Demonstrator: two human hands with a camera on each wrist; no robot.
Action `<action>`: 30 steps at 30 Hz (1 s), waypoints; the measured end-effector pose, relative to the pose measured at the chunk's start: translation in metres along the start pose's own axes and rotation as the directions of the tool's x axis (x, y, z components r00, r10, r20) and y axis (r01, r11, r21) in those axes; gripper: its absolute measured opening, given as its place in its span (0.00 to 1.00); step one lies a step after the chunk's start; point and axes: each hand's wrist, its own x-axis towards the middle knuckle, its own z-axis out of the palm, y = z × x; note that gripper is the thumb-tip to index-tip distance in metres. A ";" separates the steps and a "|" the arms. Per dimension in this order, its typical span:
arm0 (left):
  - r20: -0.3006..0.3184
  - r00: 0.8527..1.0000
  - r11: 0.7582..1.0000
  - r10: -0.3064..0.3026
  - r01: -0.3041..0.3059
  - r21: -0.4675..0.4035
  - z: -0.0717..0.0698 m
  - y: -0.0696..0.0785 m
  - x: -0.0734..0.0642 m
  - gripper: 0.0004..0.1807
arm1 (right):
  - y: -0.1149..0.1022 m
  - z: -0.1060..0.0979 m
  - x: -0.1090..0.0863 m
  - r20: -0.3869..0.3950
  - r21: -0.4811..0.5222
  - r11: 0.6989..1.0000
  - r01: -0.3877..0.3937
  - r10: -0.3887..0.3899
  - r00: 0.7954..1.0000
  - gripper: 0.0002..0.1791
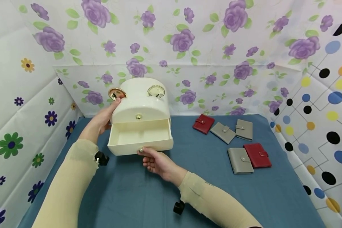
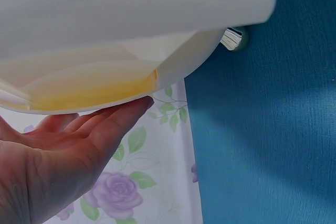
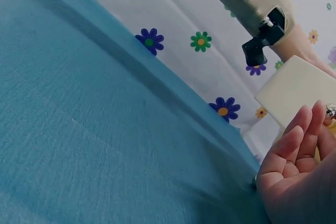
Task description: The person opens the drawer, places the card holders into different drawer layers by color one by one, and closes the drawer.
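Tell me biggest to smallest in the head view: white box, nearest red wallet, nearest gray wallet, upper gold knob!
1. White box
2. Nearest red wallet and nearest gray wallet: too alike to rank
3. Upper gold knob

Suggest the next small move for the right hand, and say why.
I'd probably ease the right hand off the drawer knob: the drawer stands open, nothing shows inside it, and the left hand rests against the side of the white box. That would free the right hand for the five small wallets lying to the box's right.
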 end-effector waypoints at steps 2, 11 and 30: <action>-0.004 1.000 1.000 -0.003 0.003 0.001 0.000 0.000 0.000 0.52 | -0.001 0.000 0.000 0.005 -0.002 1.000 0.006 -0.006 1.000 0.27; -0.007 1.000 1.000 -0.006 0.006 0.002 0.000 0.001 -0.001 0.52 | -0.004 -0.005 0.000 0.058 -0.078 0.997 0.005 -0.001 0.998 0.27; -0.025 1.000 1.000 -0.002 0.002 0.001 0.002 0.000 -0.003 0.53 | -0.044 -0.092 -0.031 0.198 -0.645 0.755 0.121 0.011 0.980 0.23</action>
